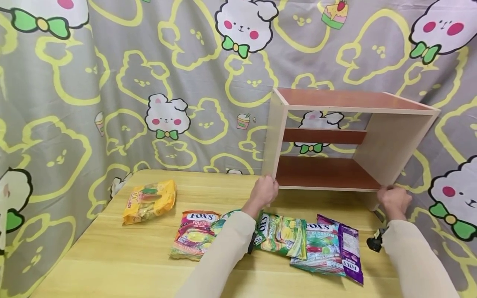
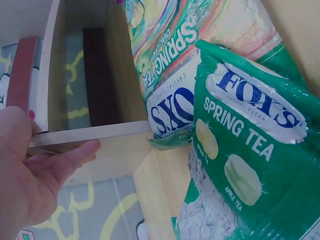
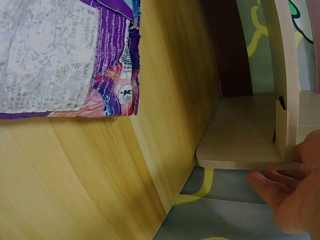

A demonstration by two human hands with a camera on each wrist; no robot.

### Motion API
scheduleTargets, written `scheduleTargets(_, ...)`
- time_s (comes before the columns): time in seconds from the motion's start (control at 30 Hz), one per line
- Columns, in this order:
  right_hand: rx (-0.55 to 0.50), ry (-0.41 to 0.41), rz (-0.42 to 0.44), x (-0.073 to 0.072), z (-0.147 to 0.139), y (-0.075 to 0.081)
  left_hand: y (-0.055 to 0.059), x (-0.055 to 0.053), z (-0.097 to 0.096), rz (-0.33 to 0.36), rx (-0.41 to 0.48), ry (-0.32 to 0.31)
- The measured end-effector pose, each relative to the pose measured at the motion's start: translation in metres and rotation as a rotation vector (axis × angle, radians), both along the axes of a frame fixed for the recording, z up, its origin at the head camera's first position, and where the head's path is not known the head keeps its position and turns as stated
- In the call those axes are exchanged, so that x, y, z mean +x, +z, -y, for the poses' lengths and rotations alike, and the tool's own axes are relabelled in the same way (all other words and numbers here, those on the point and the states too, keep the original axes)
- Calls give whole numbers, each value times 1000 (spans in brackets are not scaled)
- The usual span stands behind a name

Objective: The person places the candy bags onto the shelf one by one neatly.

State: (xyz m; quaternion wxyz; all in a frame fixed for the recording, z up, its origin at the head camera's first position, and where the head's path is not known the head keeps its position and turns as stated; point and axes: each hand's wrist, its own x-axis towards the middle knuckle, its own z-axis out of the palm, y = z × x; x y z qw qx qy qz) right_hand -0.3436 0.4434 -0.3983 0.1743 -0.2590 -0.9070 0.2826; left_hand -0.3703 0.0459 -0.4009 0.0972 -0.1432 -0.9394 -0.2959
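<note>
A small wooden shelf unit (image 1: 350, 99) with pale side panels and reddish-brown boards stands at the back right of the table. My left hand (image 1: 263, 191) grips its left side panel near the lower board; the left wrist view shows fingers and thumb on either side of the panel's edge. At the lower right corner, my right hand (image 1: 396, 202) holds the other side panel, its fingers (image 3: 280, 187) curled about the edge. Just in front of the shelf lie a green Fox's Spring Tea candy bag (image 1: 285, 238), a Fruit Blossom bag (image 1: 320, 252) and a purple Fox's bag (image 1: 351, 248).
A Fox's Fruits candy bag (image 1: 193, 240) lies left of my left forearm, partly overlapped by another green bag. Farther left is a yellow candy bag (image 1: 150, 203). Behind the wooden table (image 1: 123, 256) hangs a patterned grey curtain (image 1: 208, 136), close to the shelf's back.
</note>
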Motion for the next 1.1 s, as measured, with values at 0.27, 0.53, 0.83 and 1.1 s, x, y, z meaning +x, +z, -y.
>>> scheduleTargets(0.27,43,39,8,4,1,-2,-2,-2,7,3,13,-12)
scheduleTargets(0.53,170,165,-63,7,14,1,-1,-3,32,17,80,-25)
scheduleTargets(0.83,118,232,-105,-1,40,-3,-1,-6,71,25,126,-41)
scheduleTargets(1.1,10,275,-80,2,72,3,1,-8,108,24,128,-23)
